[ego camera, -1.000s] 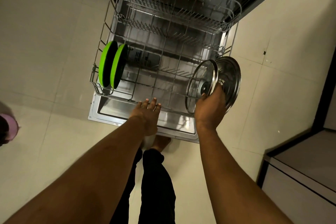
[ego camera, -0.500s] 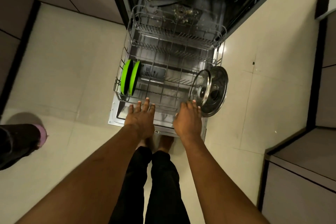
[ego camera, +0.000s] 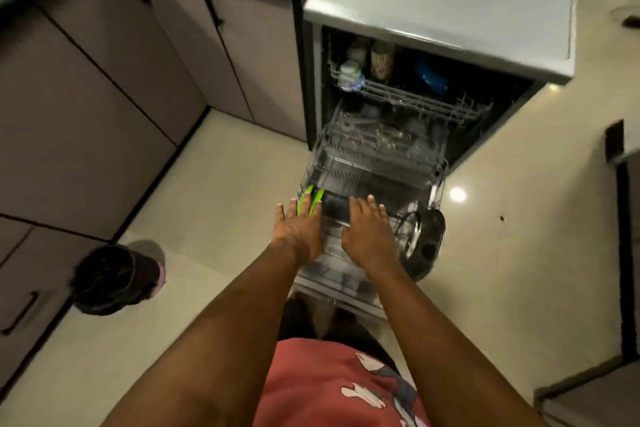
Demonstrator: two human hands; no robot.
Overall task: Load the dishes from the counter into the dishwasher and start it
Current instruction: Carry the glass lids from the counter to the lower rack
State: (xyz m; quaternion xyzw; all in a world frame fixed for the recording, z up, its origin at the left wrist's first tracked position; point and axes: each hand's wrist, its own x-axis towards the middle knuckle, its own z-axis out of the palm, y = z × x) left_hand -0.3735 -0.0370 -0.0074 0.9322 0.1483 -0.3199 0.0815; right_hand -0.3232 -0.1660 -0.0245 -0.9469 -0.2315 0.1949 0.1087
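The dishwasher (ego camera: 436, 3) stands open with its lower rack (ego camera: 374, 166) pulled out over the lowered door. Two green plates (ego camera: 313, 199) stand on edge at the rack's left front. Two round lids (ego camera: 420, 239), one glass and one steel, stand at its right front. My left hand (ego camera: 298, 232) hovers flat with spread fingers over the rack's front left, partly covering the green plates. My right hand (ego camera: 369, 236) is flat beside it over the rack's front middle, just left of the lids. Both hands hold nothing. The upper rack (ego camera: 408, 97) carries cups and a blue item.
Grey cabinets (ego camera: 138, 87) run along the left and back under a dark counter. A dark bin (ego camera: 114, 279) sits on the tiled floor at the left. A low step or ledge (ego camera: 595, 395) lies at the lower right. My legs and feet are below the door's front edge.
My right hand let go of the lids, which now stand in the rack. Both hands lifted and flattened above the rack front, and the view pulled up and back, showing the whole dishwasher.
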